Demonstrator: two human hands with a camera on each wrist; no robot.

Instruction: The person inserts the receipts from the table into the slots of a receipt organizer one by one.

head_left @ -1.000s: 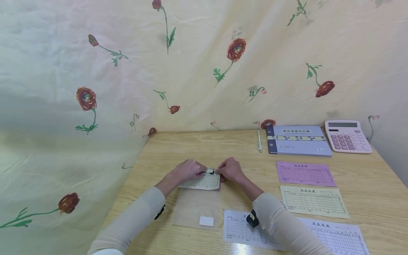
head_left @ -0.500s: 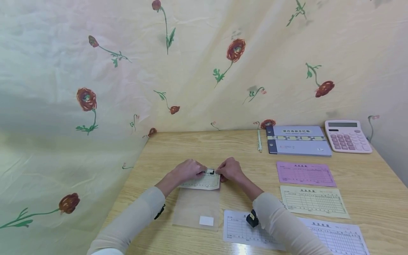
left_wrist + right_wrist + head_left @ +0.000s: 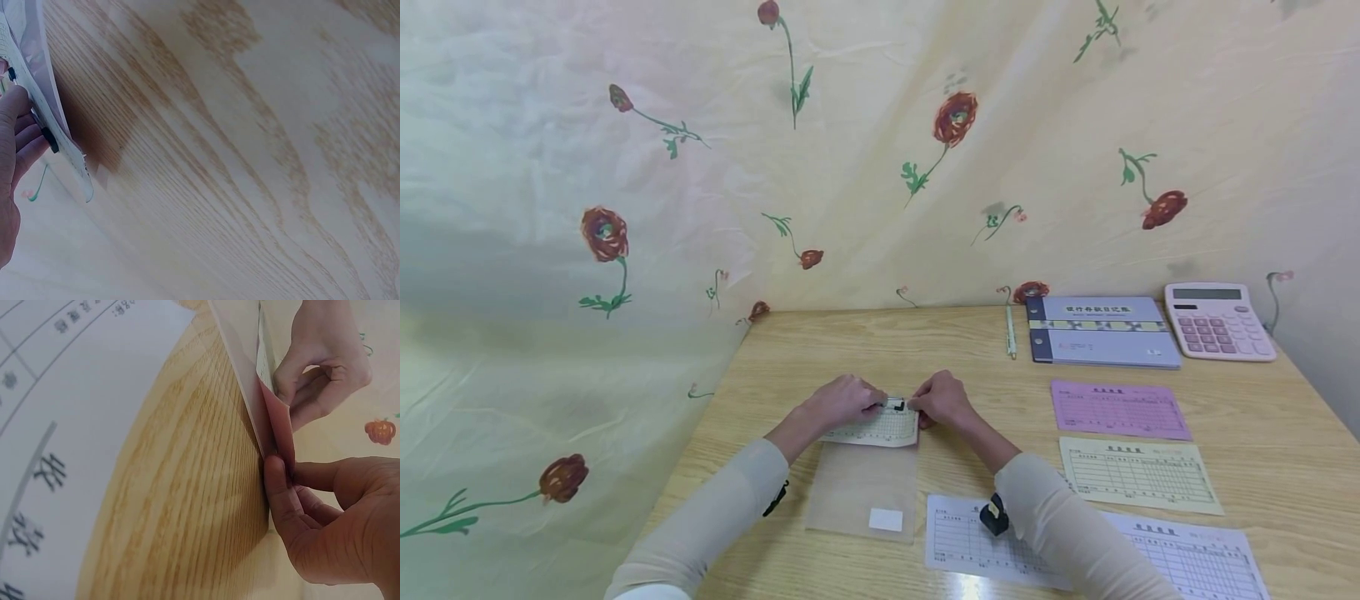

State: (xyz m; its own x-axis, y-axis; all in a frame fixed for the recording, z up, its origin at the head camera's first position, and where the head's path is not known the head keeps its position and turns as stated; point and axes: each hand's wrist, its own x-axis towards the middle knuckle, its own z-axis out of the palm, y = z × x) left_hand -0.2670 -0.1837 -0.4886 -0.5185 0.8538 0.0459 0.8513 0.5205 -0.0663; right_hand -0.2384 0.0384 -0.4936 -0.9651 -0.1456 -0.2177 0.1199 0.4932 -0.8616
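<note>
Between my hands is a small stack of receipt sheets [image 3: 880, 429], with a pale printed form on top and a pink sheet [image 3: 281, 419] beneath. A thin fastener with black ends [image 3: 50, 140] lies along its far edge. My left hand [image 3: 848, 400] grips that edge beside the fastener, its fingers curled. With thumb and fingers, my right hand [image 3: 943, 400] pinches the stack's far right corner; the right wrist view shows this close up. Under the stack, a translucent plastic sheet [image 3: 857, 487] with a white label [image 3: 886, 521] extends toward me.
Two white receipt forms [image 3: 955, 542] lie near the front, partly under my right forearm. Farther right are a cream form [image 3: 1138, 475] and a purple form [image 3: 1120, 408]. At the back are a pen [image 3: 1011, 332], a blue ledger [image 3: 1101, 333] and a pink calculator [image 3: 1219, 321].
</note>
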